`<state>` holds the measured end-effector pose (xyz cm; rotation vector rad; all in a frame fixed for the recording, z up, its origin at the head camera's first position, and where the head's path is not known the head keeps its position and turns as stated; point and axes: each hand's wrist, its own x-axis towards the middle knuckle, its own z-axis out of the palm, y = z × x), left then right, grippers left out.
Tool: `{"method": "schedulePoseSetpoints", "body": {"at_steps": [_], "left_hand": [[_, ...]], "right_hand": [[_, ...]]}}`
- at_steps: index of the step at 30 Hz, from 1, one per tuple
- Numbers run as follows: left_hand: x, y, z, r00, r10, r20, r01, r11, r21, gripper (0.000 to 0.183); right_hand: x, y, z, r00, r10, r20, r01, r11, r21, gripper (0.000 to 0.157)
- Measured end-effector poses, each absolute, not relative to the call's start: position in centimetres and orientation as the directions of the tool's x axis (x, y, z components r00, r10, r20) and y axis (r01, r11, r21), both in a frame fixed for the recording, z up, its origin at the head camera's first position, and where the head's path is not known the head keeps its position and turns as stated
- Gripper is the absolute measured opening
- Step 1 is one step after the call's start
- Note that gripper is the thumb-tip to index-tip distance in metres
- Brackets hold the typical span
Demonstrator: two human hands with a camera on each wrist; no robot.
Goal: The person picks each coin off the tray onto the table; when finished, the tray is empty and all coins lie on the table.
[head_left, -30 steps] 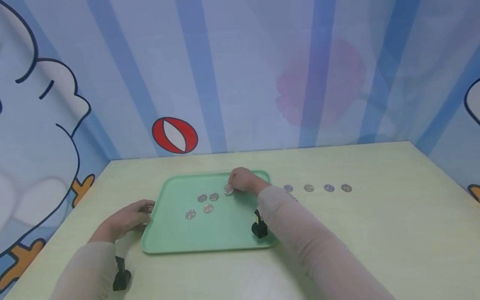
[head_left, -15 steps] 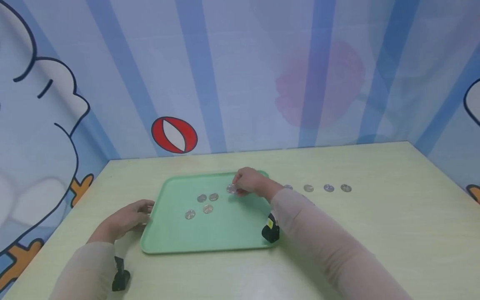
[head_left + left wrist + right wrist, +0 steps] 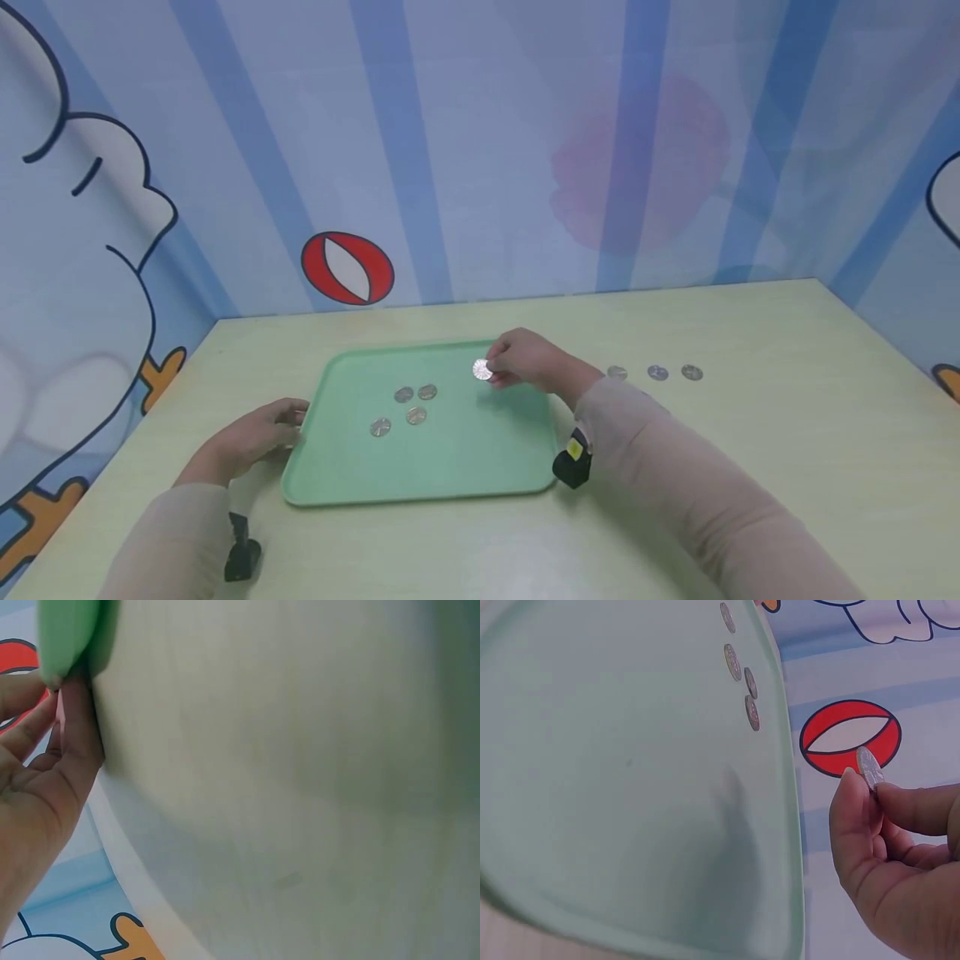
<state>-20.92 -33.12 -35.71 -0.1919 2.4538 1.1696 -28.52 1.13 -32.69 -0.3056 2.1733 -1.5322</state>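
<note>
I pinch the coin (image 3: 481,370) by its edge in my right fingers (image 3: 851,814), over the tray (image 3: 450,467) just below frame centre, my left fingers (image 3: 79,731) holding the tray's left rim; expect light, rigid, slippery handling, best gripped at the edge.

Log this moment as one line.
right hand: pinches coin above tray; left hand: touches tray rim; tray: four coins; table: three coins visible

Hand (image 3: 37,791) holding green tray (image 3: 67,634), pale table (image 3: 300,757)
</note>
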Motion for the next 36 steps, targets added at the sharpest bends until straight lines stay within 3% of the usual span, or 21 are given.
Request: {"method": "schedulePoseSetpoints", "body": {"at_steps": [15,36], "left_hand": [[-21.1,-32.9,-35.7,-0.904,0.050,-0.424,-0.293,0.649,0.702,0.055],[-20.9,-33.0,-35.7,-0.905,0.041,-0.424,-0.294,0.661,0.690,0.056]], "right_hand": [[-27.9,4.0,-32.7,-0.861,-0.470,-0.193,0.056,0.289,-0.956,0.015],[-26.8,8.2,-33.5,-0.853,-0.480,-0.206,0.039,0.334,-0.942,0.012]]}}
